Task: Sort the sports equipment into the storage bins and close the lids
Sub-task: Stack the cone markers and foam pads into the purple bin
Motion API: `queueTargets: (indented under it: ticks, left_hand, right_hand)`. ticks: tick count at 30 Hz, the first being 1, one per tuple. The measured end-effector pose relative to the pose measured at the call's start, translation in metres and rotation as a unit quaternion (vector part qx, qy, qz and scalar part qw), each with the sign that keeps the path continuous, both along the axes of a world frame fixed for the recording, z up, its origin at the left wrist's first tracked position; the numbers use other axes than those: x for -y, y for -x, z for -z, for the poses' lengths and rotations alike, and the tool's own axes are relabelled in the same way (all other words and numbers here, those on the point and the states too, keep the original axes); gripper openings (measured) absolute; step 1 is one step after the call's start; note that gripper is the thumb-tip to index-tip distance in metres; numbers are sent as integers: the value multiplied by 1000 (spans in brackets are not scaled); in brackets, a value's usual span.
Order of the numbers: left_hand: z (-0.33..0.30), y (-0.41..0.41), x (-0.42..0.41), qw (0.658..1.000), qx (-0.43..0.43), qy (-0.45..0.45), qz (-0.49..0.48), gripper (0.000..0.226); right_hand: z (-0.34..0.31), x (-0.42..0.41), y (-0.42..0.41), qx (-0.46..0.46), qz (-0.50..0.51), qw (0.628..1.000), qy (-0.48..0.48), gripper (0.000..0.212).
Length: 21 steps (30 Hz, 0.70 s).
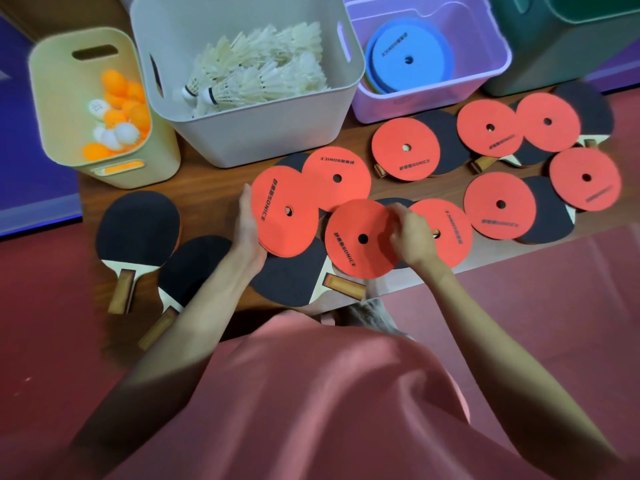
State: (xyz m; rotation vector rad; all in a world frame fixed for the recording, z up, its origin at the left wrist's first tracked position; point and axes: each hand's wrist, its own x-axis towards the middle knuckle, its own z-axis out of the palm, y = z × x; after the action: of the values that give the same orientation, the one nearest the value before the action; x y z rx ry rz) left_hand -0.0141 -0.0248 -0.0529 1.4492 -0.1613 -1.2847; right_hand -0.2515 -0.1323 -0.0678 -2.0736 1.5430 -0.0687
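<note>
Wooden table [221,174]: both hands, left [247,233] and right [412,237], grip red discs [360,237].

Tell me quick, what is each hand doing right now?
Left hand: holding a stack of red discs by its edge.
Right hand: pinching the edge of one red disc lying over the paddles.

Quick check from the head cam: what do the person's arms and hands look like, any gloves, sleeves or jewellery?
Both arms are bare from the lower edge of the picture to the fingertips. The left hand and right hand carry no gloves, rings, watch or bands that I can see. A loose pink garment covers the torso between the arms.
</note>
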Motion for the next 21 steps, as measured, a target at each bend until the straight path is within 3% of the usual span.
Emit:
queueTargets:
  ticks: [4, 6, 9, 13, 21]
  left_hand:
    - [-1, -6, 1, 999, -11, 3, -35, 61]
    - [-2, -7, 2, 999, -28, 4, -39, 61]
    - [-6, -4, 6, 998, -52, 13, -26, 62]
    - [-13, 6, 10, 997, -69, 24, -23, 61]
    - [-12, 11, 8, 994, -83, 0, -76, 54]
  right_hand:
    - [-18, 1, -8, 219, 61, 973, 47, 36]
    - [-22, 6, -19, 307, 82, 948, 6, 38]
    - [-26, 9, -45, 367, 110, 921, -64, 39]
    - [-13, 4, -81, 354, 103, 918, -149, 34]
    - [-1, 3, -96, 268, -13, 955, -128, 35]
